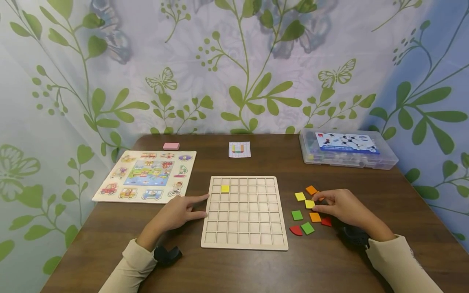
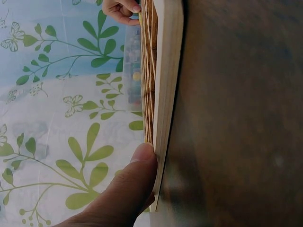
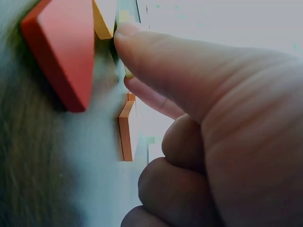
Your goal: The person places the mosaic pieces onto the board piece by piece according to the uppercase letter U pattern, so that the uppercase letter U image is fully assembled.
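Observation:
A square wooden grid board (image 1: 244,215) lies on the table, with one yellow square tile (image 1: 225,188) in a cell near its upper left. My left hand (image 1: 176,214) touches the board's left edge with its extended index finger and thumb. To the right of the board, my right hand (image 1: 342,207) pinches another yellow tile (image 1: 309,204) between thumb and index finger. In the right wrist view that tile is partly hidden behind the thumb (image 3: 156,56). Around this hand lie a yellow tile (image 1: 300,197), green tiles (image 1: 297,215), orange tiles (image 1: 315,217) and red pieces (image 1: 296,230).
A picture puzzle board (image 1: 121,162) lies at the left, with a pink block (image 1: 171,146) behind it. Behind the grid board is a small pattern card (image 1: 239,149). A clear plastic case (image 1: 348,158) stands at the back right, before the patterned curtain.

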Action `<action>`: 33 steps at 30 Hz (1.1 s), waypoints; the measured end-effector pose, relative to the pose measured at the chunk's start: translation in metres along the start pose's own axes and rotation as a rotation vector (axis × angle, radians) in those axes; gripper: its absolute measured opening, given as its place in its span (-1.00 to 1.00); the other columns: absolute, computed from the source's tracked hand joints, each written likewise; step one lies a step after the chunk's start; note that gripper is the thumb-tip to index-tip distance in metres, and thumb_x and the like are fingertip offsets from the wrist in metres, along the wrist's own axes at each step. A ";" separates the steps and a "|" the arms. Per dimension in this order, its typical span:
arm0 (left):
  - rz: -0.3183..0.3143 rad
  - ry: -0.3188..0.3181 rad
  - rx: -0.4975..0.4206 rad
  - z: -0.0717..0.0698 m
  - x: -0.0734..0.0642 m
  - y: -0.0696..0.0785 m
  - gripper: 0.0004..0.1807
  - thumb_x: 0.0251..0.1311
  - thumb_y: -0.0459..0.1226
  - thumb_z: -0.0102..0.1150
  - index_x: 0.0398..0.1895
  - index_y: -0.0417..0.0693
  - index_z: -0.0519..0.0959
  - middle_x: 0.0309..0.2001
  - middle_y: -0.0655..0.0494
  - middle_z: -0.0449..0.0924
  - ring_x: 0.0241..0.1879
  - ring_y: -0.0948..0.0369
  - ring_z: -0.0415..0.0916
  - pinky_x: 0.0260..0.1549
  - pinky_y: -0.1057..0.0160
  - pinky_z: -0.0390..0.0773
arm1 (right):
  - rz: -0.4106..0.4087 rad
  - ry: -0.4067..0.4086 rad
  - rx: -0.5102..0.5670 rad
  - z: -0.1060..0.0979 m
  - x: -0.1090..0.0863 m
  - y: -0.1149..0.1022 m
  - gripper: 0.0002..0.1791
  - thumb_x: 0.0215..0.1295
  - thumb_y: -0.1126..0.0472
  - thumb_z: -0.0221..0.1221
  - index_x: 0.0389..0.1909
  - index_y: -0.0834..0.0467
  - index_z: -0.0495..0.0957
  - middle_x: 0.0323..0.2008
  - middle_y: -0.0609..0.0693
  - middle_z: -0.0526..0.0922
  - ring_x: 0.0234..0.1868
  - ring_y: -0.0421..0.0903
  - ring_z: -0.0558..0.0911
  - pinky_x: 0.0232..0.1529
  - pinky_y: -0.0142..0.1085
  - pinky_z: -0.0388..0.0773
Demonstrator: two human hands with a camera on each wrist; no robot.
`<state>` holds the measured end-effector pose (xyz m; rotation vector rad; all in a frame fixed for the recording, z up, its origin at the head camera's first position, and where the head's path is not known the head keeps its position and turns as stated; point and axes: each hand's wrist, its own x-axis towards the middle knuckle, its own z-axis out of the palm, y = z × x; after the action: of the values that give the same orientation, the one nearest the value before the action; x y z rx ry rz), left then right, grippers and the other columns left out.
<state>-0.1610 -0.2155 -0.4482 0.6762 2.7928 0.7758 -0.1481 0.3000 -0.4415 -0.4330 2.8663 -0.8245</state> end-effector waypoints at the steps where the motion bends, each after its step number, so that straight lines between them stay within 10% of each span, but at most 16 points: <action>1: 0.000 0.000 0.000 0.000 0.000 0.000 -0.31 0.25 0.13 0.34 0.45 0.27 0.47 -0.72 0.31 0.15 -0.69 0.36 0.00 -0.65 0.33 0.17 | 0.003 0.000 0.001 0.000 0.000 0.000 -0.66 0.22 -0.07 0.44 -0.10 0.03 0.74 -0.68 -0.15 0.30 -0.62 -0.13 0.35 -0.60 -0.34 0.24; 33: 0.019 0.016 0.000 0.002 0.001 -0.001 -0.31 0.25 0.15 0.33 0.44 0.28 0.48 -0.71 0.33 0.12 -0.68 0.38 -0.01 -0.65 0.33 0.15 | 0.021 0.260 -0.037 0.024 0.003 -0.045 -0.67 0.27 0.03 0.43 -0.03 0.11 0.76 -0.72 -0.14 0.20 -0.67 -0.16 0.19 -0.62 -0.31 0.13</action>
<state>-0.1617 -0.2155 -0.4503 0.7006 2.8046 0.7884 -0.1357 0.2503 -0.4375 -0.3200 3.1216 -0.8859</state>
